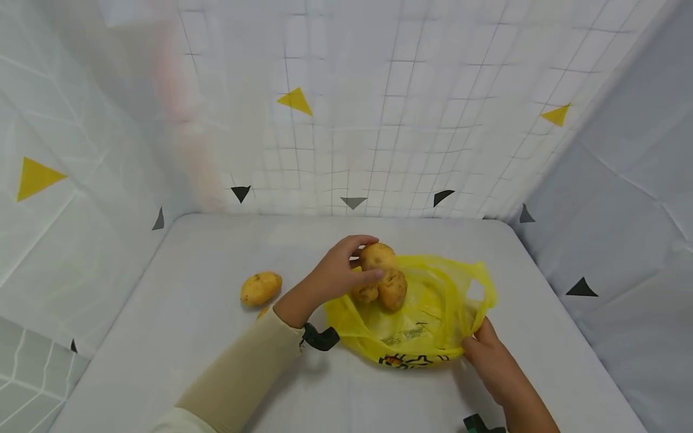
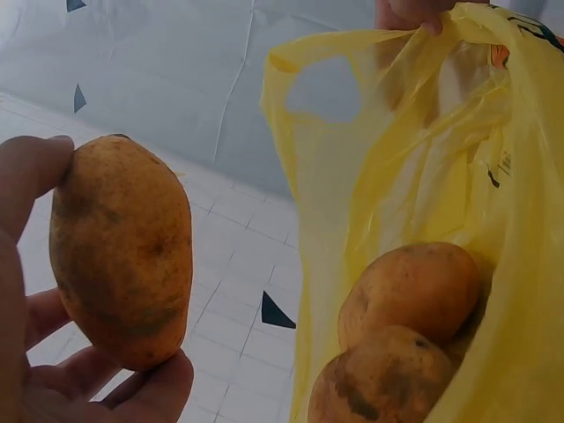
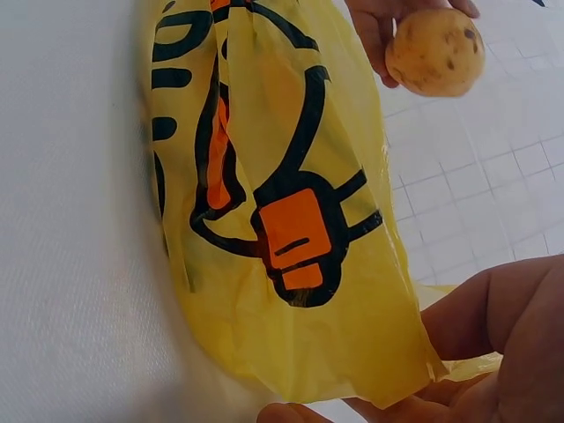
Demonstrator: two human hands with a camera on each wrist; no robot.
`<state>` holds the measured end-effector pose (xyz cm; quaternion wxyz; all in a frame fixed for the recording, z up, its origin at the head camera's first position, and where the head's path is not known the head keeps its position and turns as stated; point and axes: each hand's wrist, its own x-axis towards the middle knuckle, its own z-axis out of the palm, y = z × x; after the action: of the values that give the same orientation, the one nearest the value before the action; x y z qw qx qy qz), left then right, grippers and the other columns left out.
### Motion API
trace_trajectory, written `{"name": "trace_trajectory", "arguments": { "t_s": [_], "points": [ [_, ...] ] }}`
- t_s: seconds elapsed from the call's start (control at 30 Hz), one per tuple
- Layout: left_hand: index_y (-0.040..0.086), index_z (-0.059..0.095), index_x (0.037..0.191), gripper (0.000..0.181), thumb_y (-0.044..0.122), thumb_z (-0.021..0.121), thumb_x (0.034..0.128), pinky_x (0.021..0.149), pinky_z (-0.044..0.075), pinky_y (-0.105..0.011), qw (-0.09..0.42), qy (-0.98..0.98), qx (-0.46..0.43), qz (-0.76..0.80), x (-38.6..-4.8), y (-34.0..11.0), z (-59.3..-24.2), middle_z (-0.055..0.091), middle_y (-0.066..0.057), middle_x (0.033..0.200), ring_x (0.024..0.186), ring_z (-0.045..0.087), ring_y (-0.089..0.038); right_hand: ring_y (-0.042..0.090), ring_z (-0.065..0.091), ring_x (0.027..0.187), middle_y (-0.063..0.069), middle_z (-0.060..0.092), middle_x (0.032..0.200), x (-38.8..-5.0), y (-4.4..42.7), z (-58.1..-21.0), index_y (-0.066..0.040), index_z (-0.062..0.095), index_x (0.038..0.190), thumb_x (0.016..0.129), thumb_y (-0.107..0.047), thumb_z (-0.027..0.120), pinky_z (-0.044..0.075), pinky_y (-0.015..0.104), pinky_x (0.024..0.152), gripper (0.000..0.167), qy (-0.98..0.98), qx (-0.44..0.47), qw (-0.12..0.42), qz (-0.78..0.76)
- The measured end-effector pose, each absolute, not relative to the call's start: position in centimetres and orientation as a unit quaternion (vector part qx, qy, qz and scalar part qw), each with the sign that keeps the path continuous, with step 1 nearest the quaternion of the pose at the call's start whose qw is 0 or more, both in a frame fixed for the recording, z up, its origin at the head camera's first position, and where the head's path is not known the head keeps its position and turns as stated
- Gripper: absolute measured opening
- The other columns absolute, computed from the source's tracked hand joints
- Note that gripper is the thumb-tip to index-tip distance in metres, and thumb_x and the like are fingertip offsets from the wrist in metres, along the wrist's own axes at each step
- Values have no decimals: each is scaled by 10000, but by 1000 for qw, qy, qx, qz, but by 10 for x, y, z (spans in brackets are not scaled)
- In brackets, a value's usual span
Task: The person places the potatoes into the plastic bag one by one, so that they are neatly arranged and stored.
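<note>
My left hand (image 1: 346, 267) grips a potato (image 2: 122, 251) between thumb and fingers, just above the left part of a yellow plastic bag (image 1: 428, 300). Two more potatoes (image 2: 410, 295) lie in the bag, close under the held one. At the bag's right end, my right hand (image 1: 489, 355) pinches its edge near the handle hole. The right wrist view shows that thumb and fingers (image 3: 467, 322) on the yellow film, with the held potato (image 3: 436, 53) beyond it. The bag lies spread on the table, its mouth towards the left.
On the white table (image 1: 200, 337) a loose potato (image 1: 261, 288) lies left of the left forearm. Part of another potato (image 1: 263, 312) shows beside the left wrist, mostly hidden by the arm. White sheet walls (image 1: 346, 138) with yellow and black triangles stand around the table.
</note>
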<state>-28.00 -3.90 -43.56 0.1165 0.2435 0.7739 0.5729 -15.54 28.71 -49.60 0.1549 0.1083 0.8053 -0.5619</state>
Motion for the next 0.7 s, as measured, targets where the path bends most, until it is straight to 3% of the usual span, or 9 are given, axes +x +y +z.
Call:
{"name": "trace_trajectory", "arguments": {
  "t_s": [0.33, 0.5, 0.7],
  "points": [
    [285, 522, 1497, 699, 469, 821, 893, 1097, 518, -431, 125, 776, 254, 564, -286, -4, -436, 431, 42, 1562, 1367, 544, -220, 359, 25, 1579, 113, -44, 1758, -154, 287, -497, -172, -27, 1671, 1031, -49, 435, 261, 682, 1202, 799, 815, 94, 149, -553],
    [277, 523, 1495, 688, 487, 802, 903, 1028, 544, -335, 125, 787, 264, 543, -288, 9, -440, 445, 45, 1544, 1326, 563, -189, 349, 27, 1574, 108, -36, 1756, -154, 289, -501, -186, -19, 1669, 1030, -34, 438, 281, 665, 1195, 801, 813, 88, 148, -557],
    [289, 516, 1497, 683, 492, 795, 908, 986, 556, -322, 134, 778, 274, 549, -290, 16, -447, 453, 59, 1534, 1324, 553, -166, 343, 47, 1575, 107, -29, 1755, -153, 287, -503, -191, -13, 1670, 1022, -28, 439, 283, 659, 1198, 807, 811, 91, 146, -560]
  ]
}}
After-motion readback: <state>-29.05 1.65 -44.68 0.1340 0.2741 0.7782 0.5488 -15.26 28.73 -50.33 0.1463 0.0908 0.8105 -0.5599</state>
